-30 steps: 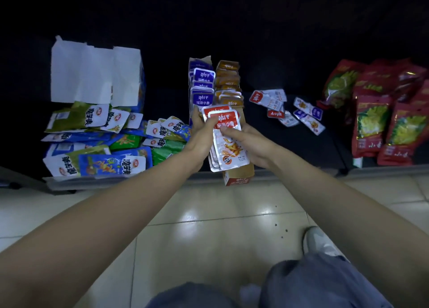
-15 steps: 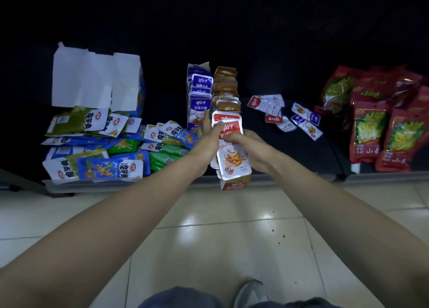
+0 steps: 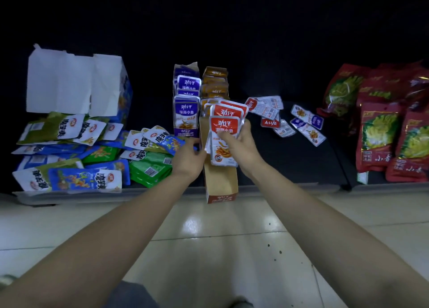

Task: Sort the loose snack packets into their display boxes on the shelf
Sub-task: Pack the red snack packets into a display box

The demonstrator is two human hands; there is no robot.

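My right hand (image 3: pixel 243 148) grips a fanned stack of red snack packets (image 3: pixel 224 126) over the back of a long brown display box with a red front (image 3: pixel 220 184). This box sticks out past the shelf edge. My left hand (image 3: pixel 188 160) sits at the box's left wall with curled fingers that seem to pinch it, close to the stack's lower corner. A purple display box of purple packets (image 3: pixel 186 112) stands just left, and orange packets (image 3: pixel 214 87) fill the row behind. Loose red packets (image 3: pixel 263 106) and purple packets (image 3: pixel 306 118) lie on the dark shelf to the right.
A heap of blue, green and white packets (image 3: pixel 92 154) spreads over the shelf's left part, below an open white carton (image 3: pixel 74 82). Large red bags (image 3: pixel 380 133) stand at the right. The grey shelf lip (image 3: pixel 278 188) borders a glossy tiled floor (image 3: pixel 209 238).
My left hand came off the red stack and dropped to the box's left side. The stack, now in my right hand alone, moved a little back over the box.
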